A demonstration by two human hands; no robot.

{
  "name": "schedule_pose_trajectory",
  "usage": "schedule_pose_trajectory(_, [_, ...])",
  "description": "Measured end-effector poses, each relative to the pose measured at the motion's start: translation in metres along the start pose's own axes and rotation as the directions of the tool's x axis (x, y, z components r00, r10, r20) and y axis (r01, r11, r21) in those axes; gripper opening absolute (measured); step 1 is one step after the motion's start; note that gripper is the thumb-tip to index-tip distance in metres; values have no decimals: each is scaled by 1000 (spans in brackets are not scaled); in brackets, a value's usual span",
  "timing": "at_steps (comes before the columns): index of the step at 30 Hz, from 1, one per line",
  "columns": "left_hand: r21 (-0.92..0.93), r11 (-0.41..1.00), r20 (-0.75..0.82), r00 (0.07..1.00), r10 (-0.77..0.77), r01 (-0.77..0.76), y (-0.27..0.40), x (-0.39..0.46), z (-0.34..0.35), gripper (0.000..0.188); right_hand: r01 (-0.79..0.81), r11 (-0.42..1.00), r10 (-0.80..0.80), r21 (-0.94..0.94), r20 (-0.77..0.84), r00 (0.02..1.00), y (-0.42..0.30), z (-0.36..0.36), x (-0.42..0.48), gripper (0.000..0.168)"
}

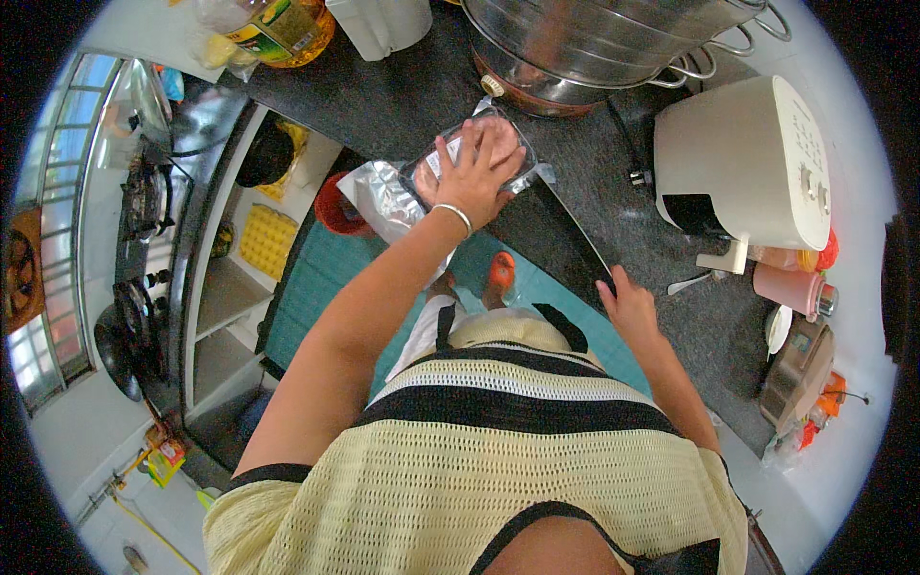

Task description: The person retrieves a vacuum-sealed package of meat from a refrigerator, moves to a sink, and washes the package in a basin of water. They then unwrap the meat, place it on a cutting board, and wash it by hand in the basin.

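Note:
My left hand (476, 167), with a bangle at the wrist, lies spread flat on a film-covered tray of pinkish raw meat (497, 135) bearing a label. The tray sits by the dark countertop's edge. Crinkled silver foil packaging (384, 198) lies against its left side and hangs past the counter's edge. Lower right, my right hand (629, 305) touches the edge of the dark speckled countertop (611, 180), thumb and a finger at the rim. Its other fingers are partly hidden, and I see no object in it.
A large steel steamer (575, 43) stands behind the tray. To the right are an air fryer (733, 158), a spoon (688, 284) and a pink bottle (790, 287). An oil bottle (284, 36) is at back left. Below are a red bucket (341, 208) and open shelves (233, 295).

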State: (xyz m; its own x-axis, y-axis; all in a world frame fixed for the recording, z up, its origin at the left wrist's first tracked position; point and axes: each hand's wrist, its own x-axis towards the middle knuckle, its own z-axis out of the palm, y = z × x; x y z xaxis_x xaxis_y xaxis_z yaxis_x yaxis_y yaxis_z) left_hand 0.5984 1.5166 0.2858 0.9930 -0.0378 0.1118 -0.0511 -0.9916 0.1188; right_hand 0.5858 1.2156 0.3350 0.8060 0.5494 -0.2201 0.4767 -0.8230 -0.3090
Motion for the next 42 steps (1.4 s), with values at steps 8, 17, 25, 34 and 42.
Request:
schedule_pose_trajectory(8, [-25,999,-26,999,-27,26,-2,5,6,64,-100,991,102,91,-19,995,-3,-2,-4,22])
schedule_pose_trajectory(17, [-209,960,31,982,-186,188,-18,10,-3,88,100,956,-8,275,-317,949,-18,1,43,21])
schedule_pose_trajectory(25, [-126,951,97,958,-270,281,-14,3,-10,101,242,912,-78,333,-438,896,-54,16,117,20])
schedule_pose_trajectory(34, [-120,923,117,928,-353,366,-4,-7,-16,106,291,918,-133,271,-480,867,-69,31,141,20])
schedule_pose_trajectory(42, [-122,905,127,911,-392,407,0,-11,-16,104,169,985,-145,25,-405,903,-86,41,151,20])
